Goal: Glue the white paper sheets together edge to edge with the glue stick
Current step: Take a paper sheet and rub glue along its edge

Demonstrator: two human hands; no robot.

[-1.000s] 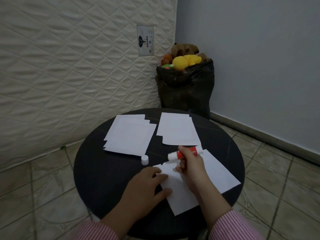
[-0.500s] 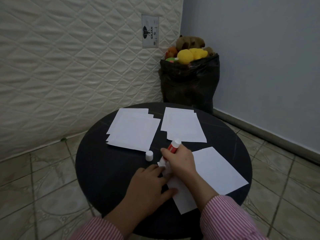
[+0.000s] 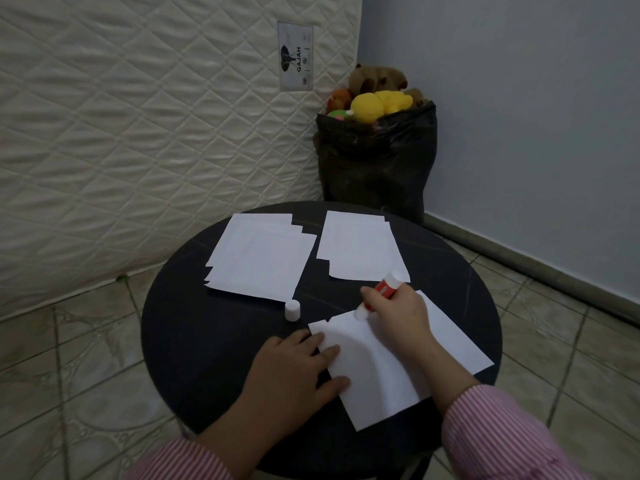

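head view: one frame, round dark table (image 3: 194, 341) in a tiled corner, everything for the job sits on it.
table: hard flat top, good backing for pressing glue down; paper probably slides easily on it.
far-left paper stack (image 3: 259, 258): several white sheets fanned, edges staggered, untouched, well apart from the hands.
far-right paper stack (image 3: 360, 247): same stock, fanned, just beyond the glue stick's rear end.
working sheets (image 3: 377, 382): near edge of the table, in front of the person; an upper sheet lies overlapped on a lower one that sticks out to the right. Light, floppy, creases easily; judgement: will skate or buckle under the stick unless pinned flat close to the stroke.
left hand (image 3: 294, 372): fingers straight, pressing flat on the left edge of the upper sheet, pinning it. Not gripping anything.
right hand (image 3: 398, 313): fingers curled round the glue stick, firm hold on the mid-barrel.
glue stick (image 3: 382, 289): red and white barrel, tilted, tip down on the upper sheet's far corner. Rigid, light, smooth plastic; mid-barrel hold looks right for steering along the edge.
cap (image 3: 292, 310): small white cap, off, upright on the table left of the working sheets, near the far-left stack's corner. Judgement: light and round, could roll away if bumped.
handling call: light pressure, keep the pinning hand near the tip, lift sheets by corners only.
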